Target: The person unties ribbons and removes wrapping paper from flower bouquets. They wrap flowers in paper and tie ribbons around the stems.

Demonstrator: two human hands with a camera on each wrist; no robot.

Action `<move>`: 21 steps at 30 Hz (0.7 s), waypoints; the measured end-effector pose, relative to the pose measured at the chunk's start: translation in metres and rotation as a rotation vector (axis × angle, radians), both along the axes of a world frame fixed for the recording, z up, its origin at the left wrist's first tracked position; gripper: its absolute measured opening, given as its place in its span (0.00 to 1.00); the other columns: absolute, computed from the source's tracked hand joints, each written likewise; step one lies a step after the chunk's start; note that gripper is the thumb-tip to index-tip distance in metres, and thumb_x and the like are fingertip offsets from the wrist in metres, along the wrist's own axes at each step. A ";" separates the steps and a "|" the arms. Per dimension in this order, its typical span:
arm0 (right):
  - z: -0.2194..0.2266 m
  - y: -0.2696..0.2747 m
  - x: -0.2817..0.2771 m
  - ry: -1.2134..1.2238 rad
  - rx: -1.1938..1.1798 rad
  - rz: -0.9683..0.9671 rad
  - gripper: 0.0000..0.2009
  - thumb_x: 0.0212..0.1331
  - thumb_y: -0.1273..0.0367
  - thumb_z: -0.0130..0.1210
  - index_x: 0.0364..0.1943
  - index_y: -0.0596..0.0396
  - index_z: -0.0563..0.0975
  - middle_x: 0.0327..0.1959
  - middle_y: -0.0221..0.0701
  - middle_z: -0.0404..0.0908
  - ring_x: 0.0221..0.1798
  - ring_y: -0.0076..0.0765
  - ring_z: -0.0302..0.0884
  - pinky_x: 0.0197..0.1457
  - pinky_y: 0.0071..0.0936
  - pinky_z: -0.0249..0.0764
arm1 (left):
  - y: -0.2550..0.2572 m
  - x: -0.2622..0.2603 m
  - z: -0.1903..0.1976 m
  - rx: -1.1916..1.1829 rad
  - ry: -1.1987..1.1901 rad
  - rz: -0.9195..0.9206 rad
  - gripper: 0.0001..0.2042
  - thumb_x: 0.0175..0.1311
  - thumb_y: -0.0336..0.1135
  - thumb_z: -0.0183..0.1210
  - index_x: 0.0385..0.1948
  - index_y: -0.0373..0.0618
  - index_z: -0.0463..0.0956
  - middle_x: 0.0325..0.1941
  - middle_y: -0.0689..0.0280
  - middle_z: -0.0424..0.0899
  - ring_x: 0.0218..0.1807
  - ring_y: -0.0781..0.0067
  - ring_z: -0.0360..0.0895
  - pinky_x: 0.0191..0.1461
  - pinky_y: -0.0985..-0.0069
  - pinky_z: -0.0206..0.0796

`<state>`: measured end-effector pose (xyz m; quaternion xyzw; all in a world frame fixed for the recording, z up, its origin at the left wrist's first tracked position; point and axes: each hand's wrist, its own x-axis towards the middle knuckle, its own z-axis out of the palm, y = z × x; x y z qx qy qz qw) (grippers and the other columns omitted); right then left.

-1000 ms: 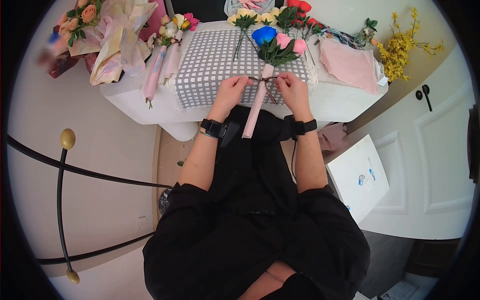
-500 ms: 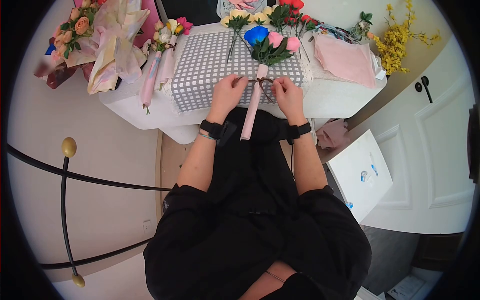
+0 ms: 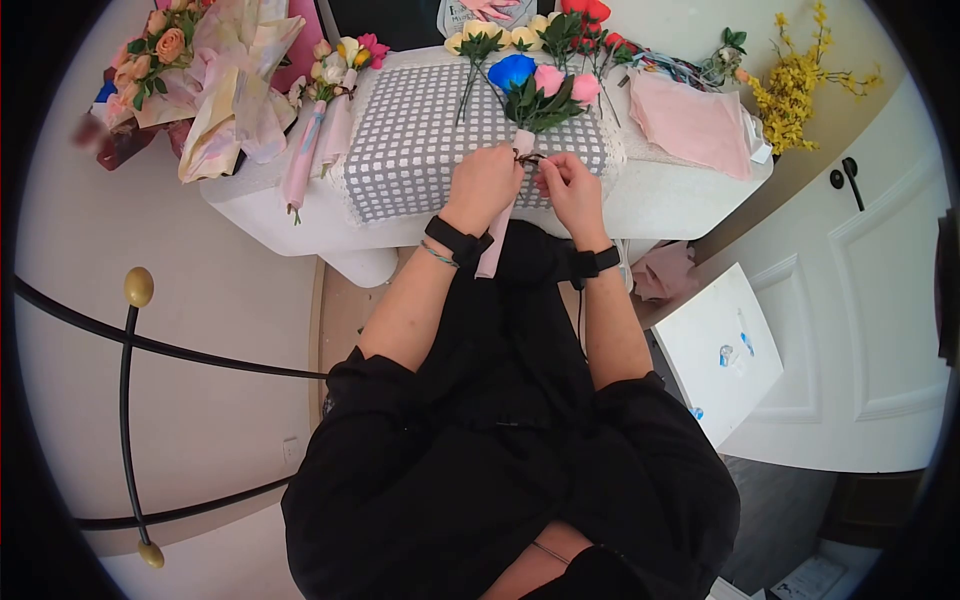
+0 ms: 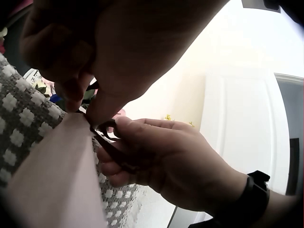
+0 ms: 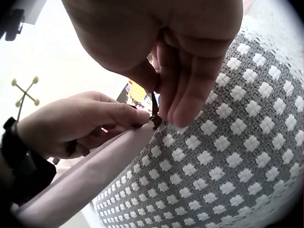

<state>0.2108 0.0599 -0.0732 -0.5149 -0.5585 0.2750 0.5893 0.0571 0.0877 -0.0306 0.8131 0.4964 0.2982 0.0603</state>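
A small bouquet has a blue rose [image 3: 512, 72], pink roses [image 3: 566, 84] and green leaves, its stems wrapped in a pink paper tube [image 3: 490, 258]. A dark brown ribbon [image 4: 112, 151] circles the top of the tube. The left hand [image 3: 484, 186] pinches the ribbon at the knot, thumb against the paper in the right wrist view. Just right of the tube, the right hand [image 3: 574, 196] pinches a ribbon loop between thumb and fingers. In the left wrist view, the right hand [image 4: 166, 161] has its other fingers curled by the ribbon's tail.
A grey and white checked cloth [image 3: 400, 150] covers the middle of the white table [image 3: 260, 212]. Wrapped bouquets lie at the left, with a slim pink-wrapped bunch [image 3: 300, 170]. Cream and red flowers [image 3: 588, 12] stand behind; pink sheets [image 3: 690, 120] and yellow flowers [image 3: 788, 100] are at the right.
The left hand has moved right, from holding a ribbon end out to the side to pinching at the knot. The right hand has stayed close by, and the ribbon is drawn into a loop.
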 end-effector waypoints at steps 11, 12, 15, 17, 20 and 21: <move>0.012 -0.004 0.013 -0.445 0.193 -0.008 0.06 0.57 0.68 0.58 0.31 0.56 0.76 0.21 0.37 0.78 0.24 0.39 0.77 0.28 0.31 0.71 | 0.005 -0.040 -0.006 0.283 0.180 -0.238 0.06 0.62 0.32 0.52 0.33 0.40 0.67 0.25 0.54 0.78 0.27 0.51 0.78 0.29 0.60 0.70; 0.011 -0.004 0.013 -0.460 0.202 0.011 0.06 0.56 0.68 0.59 0.30 0.55 0.76 0.22 0.37 0.78 0.24 0.39 0.77 0.28 0.32 0.70 | 0.006 -0.043 -0.009 0.283 0.182 -0.238 0.06 0.62 0.32 0.52 0.33 0.40 0.67 0.25 0.54 0.78 0.27 0.51 0.78 0.29 0.60 0.70; 0.009 -0.003 0.017 -0.520 0.234 -0.014 0.05 0.55 0.70 0.58 0.30 0.55 0.75 0.21 0.37 0.77 0.24 0.40 0.76 0.28 0.33 0.70 | 0.011 -0.049 -0.020 0.383 0.212 -0.262 0.05 0.61 0.32 0.52 0.33 0.42 0.67 0.24 0.57 0.78 0.25 0.55 0.79 0.26 0.62 0.70; 0.008 -0.002 0.016 -0.517 0.257 -0.015 0.04 0.55 0.71 0.57 0.30 0.55 0.75 0.21 0.37 0.77 0.23 0.40 0.75 0.28 0.33 0.70 | 0.012 -0.051 -0.026 0.373 0.189 -0.227 0.06 0.60 0.33 0.53 0.34 0.43 0.68 0.22 0.59 0.78 0.23 0.57 0.79 0.24 0.63 0.70; 0.006 -0.001 0.016 -0.471 0.249 -0.016 0.04 0.55 0.71 0.57 0.31 0.56 0.76 0.21 0.38 0.77 0.23 0.40 0.75 0.29 0.32 0.70 | 0.013 -0.051 -0.031 0.344 0.244 -0.199 0.07 0.61 0.35 0.54 0.35 0.44 0.68 0.20 0.60 0.78 0.22 0.57 0.79 0.23 0.63 0.69; 0.005 -0.001 0.016 -0.428 0.218 -0.013 0.04 0.56 0.71 0.56 0.31 0.57 0.76 0.21 0.38 0.77 0.23 0.40 0.75 0.29 0.31 0.70 | 0.012 -0.052 -0.030 0.344 0.243 -0.199 0.07 0.61 0.35 0.54 0.35 0.44 0.68 0.20 0.60 0.78 0.22 0.57 0.79 0.23 0.63 0.69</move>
